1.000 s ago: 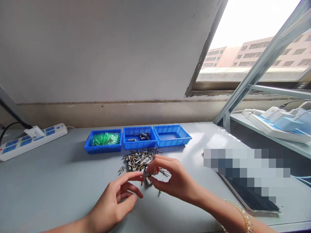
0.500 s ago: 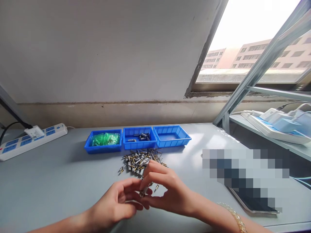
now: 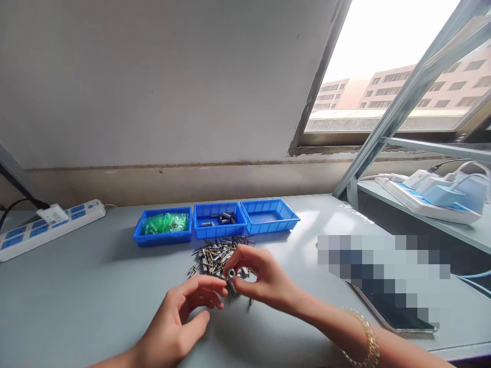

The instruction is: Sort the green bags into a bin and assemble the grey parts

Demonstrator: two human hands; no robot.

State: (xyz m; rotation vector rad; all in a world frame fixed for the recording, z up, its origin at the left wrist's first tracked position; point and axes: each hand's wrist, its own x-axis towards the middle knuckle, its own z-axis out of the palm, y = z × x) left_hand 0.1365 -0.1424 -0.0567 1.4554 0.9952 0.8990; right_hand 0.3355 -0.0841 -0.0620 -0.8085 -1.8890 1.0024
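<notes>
Between thumb and fingertips of my right hand [image 3: 264,278] is a small metal tube [image 3: 231,273], its round hole facing me. Close by on the left, my left hand [image 3: 184,312] is open, the fingers curved and apart from the thumb, with nothing seen in them. Just beyond both hands lies a pile of small metal parts [image 3: 213,254], silver sleeves and thin brass-coloured pins mixed together. My right hand covers part of this pile. One loose pin [image 3: 250,301] rests on the table below that hand.
Behind the pile stand a blue bin [image 3: 163,241] with a green bag, a second bin [image 3: 220,232] with dark metal pieces, and a third blue bin [image 3: 273,226]. A partly pixelated phone [image 3: 401,312] lies right. Power strips [image 3: 57,230] sit left and on the right shelf [image 3: 433,214].
My hands have drawn apart. The right hand has lifted the metal tube slightly away toward the pile, and the left hand has let go and opened.
</notes>
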